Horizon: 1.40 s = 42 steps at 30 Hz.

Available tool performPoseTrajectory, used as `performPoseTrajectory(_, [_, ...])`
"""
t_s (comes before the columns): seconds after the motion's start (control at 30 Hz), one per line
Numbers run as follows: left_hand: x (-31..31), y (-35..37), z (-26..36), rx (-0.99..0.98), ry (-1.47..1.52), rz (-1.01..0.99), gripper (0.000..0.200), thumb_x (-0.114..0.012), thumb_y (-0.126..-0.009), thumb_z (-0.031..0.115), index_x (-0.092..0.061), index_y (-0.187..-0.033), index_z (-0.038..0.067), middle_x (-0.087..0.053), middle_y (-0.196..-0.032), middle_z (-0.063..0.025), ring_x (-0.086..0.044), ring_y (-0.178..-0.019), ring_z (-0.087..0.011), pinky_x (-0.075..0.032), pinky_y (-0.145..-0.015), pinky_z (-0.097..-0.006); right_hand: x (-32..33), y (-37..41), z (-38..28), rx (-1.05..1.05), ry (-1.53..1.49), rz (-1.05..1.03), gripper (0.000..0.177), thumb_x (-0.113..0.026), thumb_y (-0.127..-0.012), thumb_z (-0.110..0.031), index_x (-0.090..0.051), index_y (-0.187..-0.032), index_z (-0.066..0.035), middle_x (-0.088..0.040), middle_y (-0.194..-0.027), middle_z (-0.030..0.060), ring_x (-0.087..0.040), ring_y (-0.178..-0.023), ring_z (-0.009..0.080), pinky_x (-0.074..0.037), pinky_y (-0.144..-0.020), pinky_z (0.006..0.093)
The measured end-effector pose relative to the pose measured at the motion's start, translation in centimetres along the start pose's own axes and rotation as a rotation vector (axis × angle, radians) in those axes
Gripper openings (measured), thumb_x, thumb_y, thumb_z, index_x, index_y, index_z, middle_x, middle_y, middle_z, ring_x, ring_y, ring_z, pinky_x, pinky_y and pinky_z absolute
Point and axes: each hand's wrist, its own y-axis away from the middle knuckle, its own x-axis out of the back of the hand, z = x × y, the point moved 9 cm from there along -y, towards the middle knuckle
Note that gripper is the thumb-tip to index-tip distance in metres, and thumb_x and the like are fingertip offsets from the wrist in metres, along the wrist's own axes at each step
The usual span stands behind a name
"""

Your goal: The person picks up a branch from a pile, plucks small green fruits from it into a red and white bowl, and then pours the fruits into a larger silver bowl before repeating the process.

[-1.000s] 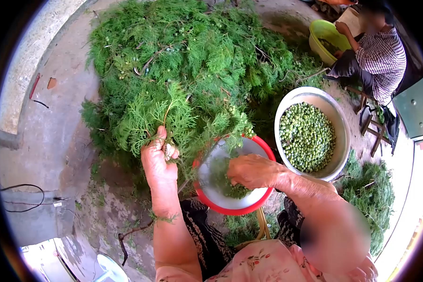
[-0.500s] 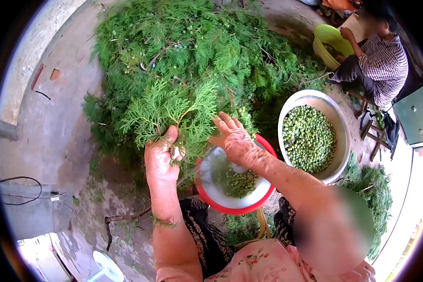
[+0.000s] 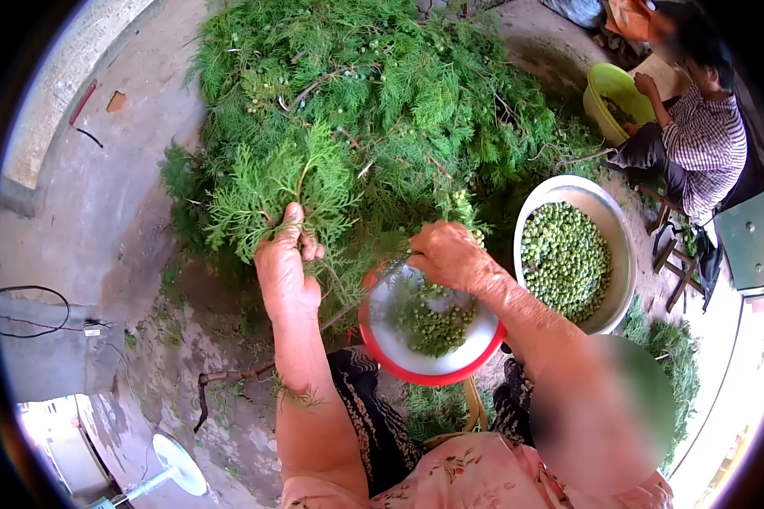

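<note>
My left hand (image 3: 287,267) is closed around a leafy cypress branch (image 3: 267,191), thumb upward, its green sprays fanning out above the fist. My right hand (image 3: 454,254) has its fingers pinched together at the thin, blurred end of greenery that trails from the branch. Below it sits a white basin with a red rim (image 3: 429,378), between my knees. Small round green cones (image 3: 437,329) and bits of leaf lie in that basin. To the right, a large metal basin (image 3: 622,254) holds many more green cones (image 3: 566,263).
A big heap of cut cypress branches (image 3: 382,110) covers the ground ahead. At the upper right a person (image 3: 700,140) sits beside a yellow-green tub (image 3: 598,97). A wooden stool (image 3: 683,267) stands at right, a white round-topped stand (image 3: 178,465) at lower left.
My right hand has gone from spread fingers to a pinch, over the red-rimmed basin. The left hand still holds the branch, slightly lower and farther left. The camera view has shifted a little.
</note>
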Motion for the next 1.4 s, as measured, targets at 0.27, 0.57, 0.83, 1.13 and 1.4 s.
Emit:
performPoseTrajectory(0.27, [-3.1, 1.6, 2.3, -0.488, -0.523, -0.175, 0.044, -0.067, -0.077, 0.009, -0.051, -0.118, 0.000, -0.058, -0.102, -0.0087, -0.054, -0.092, -0.0171, -0.047, -0.074, -0.0269, -0.2, 0.4, -0.8, -0.165, -0.495, -0.020, 0.025, -0.058, -0.079, -0.025, -0.060, -0.079, 0.000, -0.060, -0.079, 0.0196, -0.058, -0.076, 0.0336, -0.046, -0.072, 0.0403])
performPoseTrajectory(0.57, [-5.2, 5.8, -6.3, -0.098, -1.064, -0.606, 0.005, -0.059, -0.081, 0.003, -0.063, -0.080, -0.001, -0.063, -0.070, -0.0078, -0.061, -0.061, -0.0149, -0.047, -0.049, -0.0255, 0.7, -0.1, -0.5, -0.242, -0.446, 0.125, 0.027, -0.057, -0.082, -0.026, -0.060, -0.079, 0.001, -0.060, -0.078, 0.0227, -0.059, -0.077, 0.0374, -0.047, -0.074, 0.0418])
performPoseTrajectory(0.83, [-3.2, 3.6, -11.5, 0.548, -0.180, -0.371, 0.041, -0.049, -0.089, 0.036, -0.052, -0.105, -0.001, -0.060, -0.095, -0.0162, -0.060, -0.082, -0.0229, -0.049, -0.072, -0.0347, 2.8, 1.1, -4.5, 0.239, 0.042, 0.207, 0.016, -0.050, -0.078, -0.017, -0.061, -0.081, -0.005, -0.058, -0.082, 0.0106, -0.059, -0.077, 0.0281, -0.049, -0.067, 0.0373])
performPoseTrajectory(1.13, [-4.5, 3.5, -12.3, 0.536, 0.219, -0.143, 0.012, -0.056, -0.083, 0.023, -0.057, -0.082, 0.011, -0.059, -0.069, -0.0032, -0.056, -0.055, -0.0137, -0.047, -0.048, -0.0242, -2.0, 0.7, -4.1, 0.158, 0.244, 0.143, 0.013, -0.052, -0.075, -0.015, -0.056, -0.086, -0.009, -0.054, -0.083, 0.0070, -0.060, -0.071, 0.0243, -0.048, -0.059, 0.0365])
performPoseTrajectory(1.4, [-1.3, 0.7, -16.3, 0.664, 0.372, 0.039, 0.021, -0.058, -0.076, 0.009, -0.046, -0.091, 0.000, -0.048, -0.082, -0.0147, -0.046, -0.066, -0.0260, -0.046, -0.065, -0.0382, -2.2, 2.0, -5.8, 0.208, 0.579, 0.029, 0.016, -0.051, -0.077, -0.016, -0.057, -0.087, -0.005, -0.054, -0.079, 0.0078, -0.059, -0.063, 0.0199, -0.046, -0.050, 0.0330])
